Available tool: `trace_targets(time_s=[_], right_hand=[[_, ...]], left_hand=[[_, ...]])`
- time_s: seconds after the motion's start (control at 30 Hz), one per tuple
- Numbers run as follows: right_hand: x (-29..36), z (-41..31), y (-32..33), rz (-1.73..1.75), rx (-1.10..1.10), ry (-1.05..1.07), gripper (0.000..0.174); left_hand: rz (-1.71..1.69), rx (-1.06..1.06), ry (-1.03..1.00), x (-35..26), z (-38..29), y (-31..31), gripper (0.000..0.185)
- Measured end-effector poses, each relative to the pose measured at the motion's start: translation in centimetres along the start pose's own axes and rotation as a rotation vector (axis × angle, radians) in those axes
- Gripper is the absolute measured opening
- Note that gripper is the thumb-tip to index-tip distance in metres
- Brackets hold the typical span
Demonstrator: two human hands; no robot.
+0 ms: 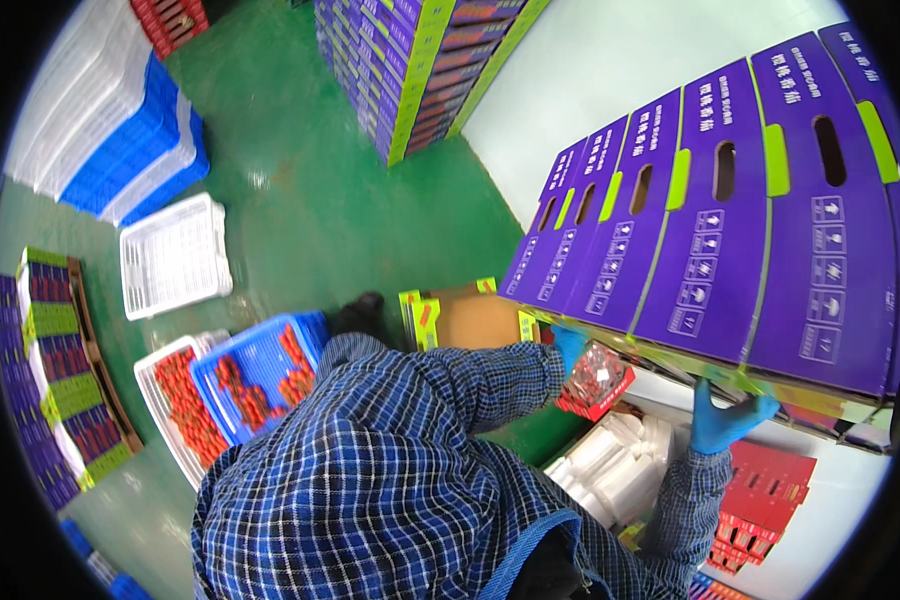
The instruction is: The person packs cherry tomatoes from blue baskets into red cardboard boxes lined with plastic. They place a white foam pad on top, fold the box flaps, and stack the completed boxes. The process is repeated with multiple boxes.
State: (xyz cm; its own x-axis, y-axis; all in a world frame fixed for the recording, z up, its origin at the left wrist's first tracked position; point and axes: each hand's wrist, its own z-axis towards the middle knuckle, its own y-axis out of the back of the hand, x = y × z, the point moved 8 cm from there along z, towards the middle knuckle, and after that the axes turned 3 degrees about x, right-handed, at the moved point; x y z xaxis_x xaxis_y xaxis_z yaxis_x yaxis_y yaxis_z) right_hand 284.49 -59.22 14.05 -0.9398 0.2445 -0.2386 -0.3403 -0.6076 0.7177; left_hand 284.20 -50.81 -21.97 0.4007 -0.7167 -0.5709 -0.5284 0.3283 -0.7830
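Note:
To my right rises a stack of purple cardboard cartons (709,285) with lime-green tabs, oval hand holes and printed writing. My left hand (569,349), in a blue glove, is at the stack's near edge, low down; its fingers are partly hidden by the cartons and the plaid sleeve. Farther up the stack, my right hand (727,420), also gloved in blue, meets the same edge with thumb and fingers spread apart. Beside my left hand lies a red tray (596,381) of clear-wrapped produce. An open carton (476,319) with green flaps rests on the floor near my left forearm.
A blue crate (251,360) and a white crate (187,405) hold red tomatoes. One white crate (176,255) stands before stacked blue crates (127,142). More purple cartons (397,75) tower by the wall. White packs (622,465) and red boxes (765,480) sit near my right arm.

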Motion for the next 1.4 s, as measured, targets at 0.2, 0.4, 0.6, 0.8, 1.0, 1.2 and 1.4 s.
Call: trace_targets(time_s=[0.2, 0.4, 0.6, 0.8, 1.0, 1.2, 1.4], right_hand=[[-0.7, -13.6, 0.1, 0.212, 0.152, -0.02, 0.077], [-1.2, -22.5, -4.5, 0.663, 0.401, -0.218, 0.049], [-1.8, -33.3, -12.2, 0.885, 0.547, -0.475, 0.036], [1.3, -40.1, -19.1, 0.488, 0.692, -0.139, 0.029], [5.9, -40.9, -20.8, 0.462, 0.782, -0.031, 0.034], [9.4, -33.0, -20.2, 0.426, 0.879, 0.132, 0.038], [11.9, -24.5, -17.6, 0.379, 1.039, 0.236, 0.042]], left_hand=[[0.091, -0.157, 0.024, 9.5, -7.3, 3.1, 0.029], [0.289, -0.392, 0.083, 13.9, -12.4, 11.2, 0.029], [0.574, -0.613, 0.147, 17.4, -13.7, 23.8, 0.029], [0.82, -0.715, 0.182, 18.4, -13.7, 33.0, 0.03], [1.051, -0.641, 0.295, 20.0, -13.7, 35.4, 0.03], [1.477, 0.088, 0.551, 21.4, -15.9, 23.1, 0.031], [1.281, 0.96, -0.144, 2.7, -27.3, -6.3, 0.028]])
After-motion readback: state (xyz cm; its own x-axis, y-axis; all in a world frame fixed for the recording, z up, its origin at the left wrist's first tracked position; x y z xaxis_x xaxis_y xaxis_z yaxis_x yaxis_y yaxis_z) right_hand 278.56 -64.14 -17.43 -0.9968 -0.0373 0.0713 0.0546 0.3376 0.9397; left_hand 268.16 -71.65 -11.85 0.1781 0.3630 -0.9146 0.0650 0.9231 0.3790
